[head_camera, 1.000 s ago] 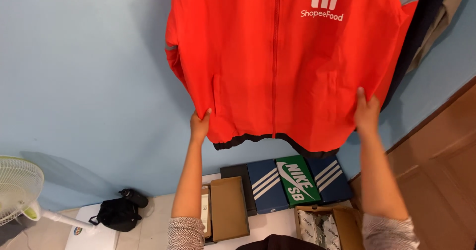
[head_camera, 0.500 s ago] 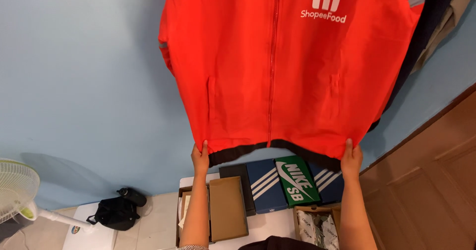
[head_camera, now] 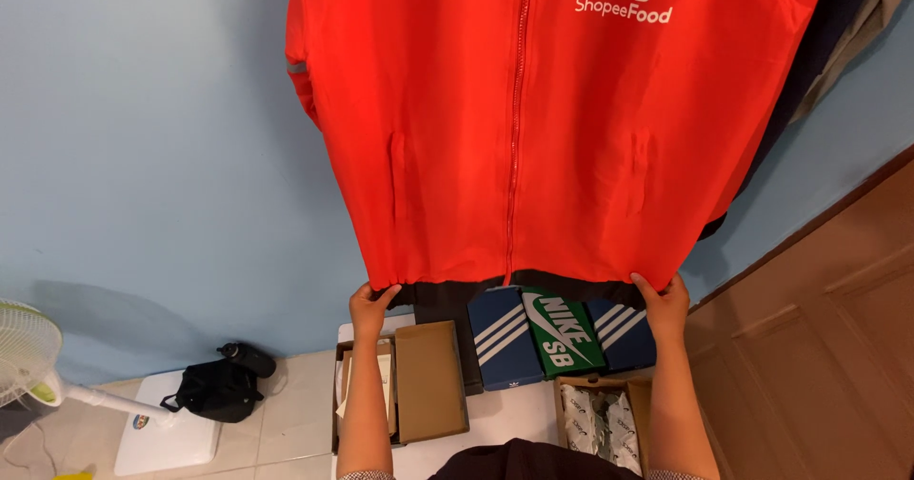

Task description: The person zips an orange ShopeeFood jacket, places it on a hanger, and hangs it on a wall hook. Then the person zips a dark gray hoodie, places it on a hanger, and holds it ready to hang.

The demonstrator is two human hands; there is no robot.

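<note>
A red zip-up jacket point(head_camera: 533, 137) with a white logo on the chest and a black hem hangs flat against the pale blue wall. My left hand point(head_camera: 369, 310) pinches the hem at the jacket's lower left corner. My right hand point(head_camera: 664, 307) grips the hem at the lower right corner. Both arms reach up from the bottom of the view, and the jacket front is pulled smooth between the hands.
Below the jacket stand shoe boxes on the floor: two blue striped ones point(head_camera: 503, 337), a green one point(head_camera: 562, 332), open brown cardboard boxes point(head_camera: 428, 380). A black bag point(head_camera: 217, 390) and a white fan point(head_camera: 24, 351) are at the left. A wooden door point(head_camera: 828, 347) is at the right.
Both hands have slid down from the jacket's lower sides to its black hem, pulling the fabric straight. The view has tilted slightly down.
</note>
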